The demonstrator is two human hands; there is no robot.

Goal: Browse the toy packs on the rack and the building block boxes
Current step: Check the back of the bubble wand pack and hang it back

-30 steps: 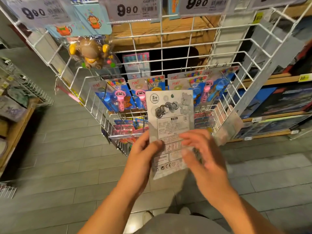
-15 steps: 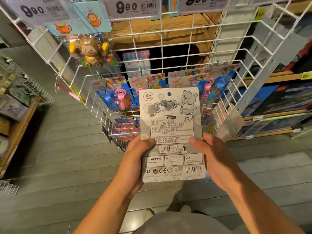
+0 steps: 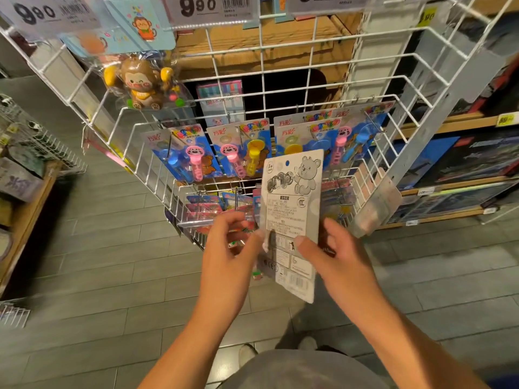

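A toy pack (image 3: 292,209) shows its grey printed back with a bear drawing, and it is tilted and turned partly edge-on. My right hand (image 3: 342,265) pinches its lower right part, thumb on the printed face and fingers behind. My left hand (image 3: 224,254) hovers just left of the pack with loosely curled fingers, its thumb tip by the pack's left edge. Behind the pack, a white wire rack (image 3: 280,91) carries a row of blue bubble-wand packs (image 3: 241,147). Dark building block boxes (image 3: 477,158) lie on wooden shelves at the right.
A monkey toy in a clear bag (image 3: 140,82) hangs at the rack's upper left under 9.90 price tags (image 3: 207,7). More packs fill the rack's lower tier (image 3: 207,209). A wooden shelf with goods (image 3: 25,192) stands at the left. Grey tiled floor lies below.
The pack, held flat in both hands with its back to me, has turned partly edge-on and shifted right. My left hand has come off its left side.
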